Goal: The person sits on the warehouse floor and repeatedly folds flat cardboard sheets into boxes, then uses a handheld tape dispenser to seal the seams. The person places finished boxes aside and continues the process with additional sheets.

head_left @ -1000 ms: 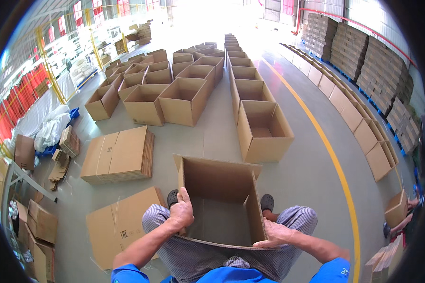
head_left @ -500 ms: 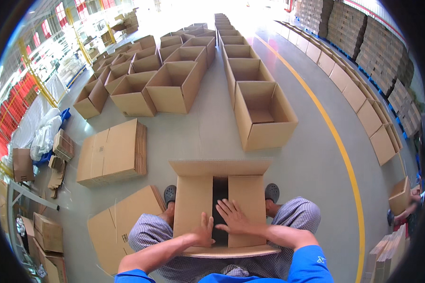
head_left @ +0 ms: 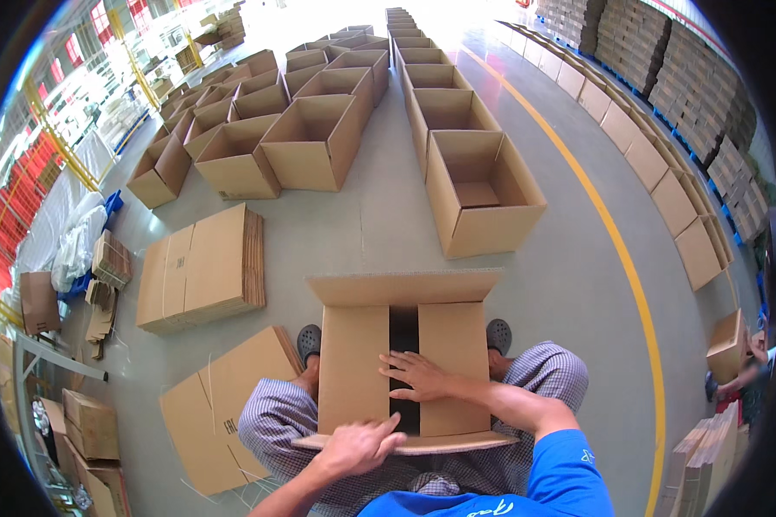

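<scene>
Light, stiff corrugated cardboard box (head_left: 401,362), prone to springing open. Right hand (head_left: 418,376) spread flat across the flap seam; left hand (head_left: 359,445) pressing the near flap edge.

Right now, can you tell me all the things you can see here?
Box being folded: one, brown cardboard, on the lap, two inner flaps down with a gap between.
Open boxes: many, brown, in rows on the grey floor ahead.
Flat cardboard stack: one, brown, floor at left.
Flat sheet: one, brown, beside the left knee.
Stacked cartons: many, brown, along the right wall.
Yellow line: one, painted on the floor at right.
Shoes: two, dark grey, beside the box.
Left hand: on the near flap's edge.
Right hand: flat on the inner flaps.
</scene>
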`<action>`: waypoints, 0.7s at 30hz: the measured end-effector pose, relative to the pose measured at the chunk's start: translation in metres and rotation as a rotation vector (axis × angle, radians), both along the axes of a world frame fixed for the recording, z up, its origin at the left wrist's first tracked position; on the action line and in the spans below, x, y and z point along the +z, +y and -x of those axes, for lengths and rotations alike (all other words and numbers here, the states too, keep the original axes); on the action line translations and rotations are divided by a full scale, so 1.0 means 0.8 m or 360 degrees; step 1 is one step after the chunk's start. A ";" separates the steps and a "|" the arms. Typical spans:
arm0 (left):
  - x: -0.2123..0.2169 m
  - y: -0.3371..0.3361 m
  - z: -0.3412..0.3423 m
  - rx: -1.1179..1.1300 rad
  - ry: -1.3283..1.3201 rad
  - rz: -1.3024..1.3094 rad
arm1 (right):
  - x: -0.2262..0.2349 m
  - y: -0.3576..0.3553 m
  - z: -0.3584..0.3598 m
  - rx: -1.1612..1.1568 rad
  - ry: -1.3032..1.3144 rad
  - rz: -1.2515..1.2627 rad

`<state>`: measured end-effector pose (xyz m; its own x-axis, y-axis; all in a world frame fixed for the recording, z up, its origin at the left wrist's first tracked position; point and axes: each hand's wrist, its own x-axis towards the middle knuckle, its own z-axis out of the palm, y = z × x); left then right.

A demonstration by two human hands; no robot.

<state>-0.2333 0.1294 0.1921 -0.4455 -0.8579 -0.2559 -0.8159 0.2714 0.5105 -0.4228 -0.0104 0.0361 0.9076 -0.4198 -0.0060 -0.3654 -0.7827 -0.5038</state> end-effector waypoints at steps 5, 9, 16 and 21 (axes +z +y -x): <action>-0.018 -0.066 0.010 0.0119 -0.0064 -0.0023 | 0.045 -0.052 0.019 -0.0012 -0.0116 -0.0347; -0.081 -0.123 0.015 0.0353 -0.0042 0.0028 | 0.146 -0.109 0.020 -0.0479 -0.0629 0.0704; -0.227 -0.156 0.007 0.1181 0.0121 0.1097 | 0.136 -0.127 0.037 -0.1353 -0.0364 0.0601; -0.269 -0.154 -0.079 0.2617 0.0975 0.1210 | 0.107 -0.036 0.014 -0.1330 -0.0607 0.0974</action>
<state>-0.1699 0.0058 -0.0234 0.9357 -0.3054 0.1769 -0.2439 -0.1970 0.9496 -0.4338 -0.0390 0.1216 0.2345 -0.7384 0.6323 -0.7987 -0.5171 -0.3077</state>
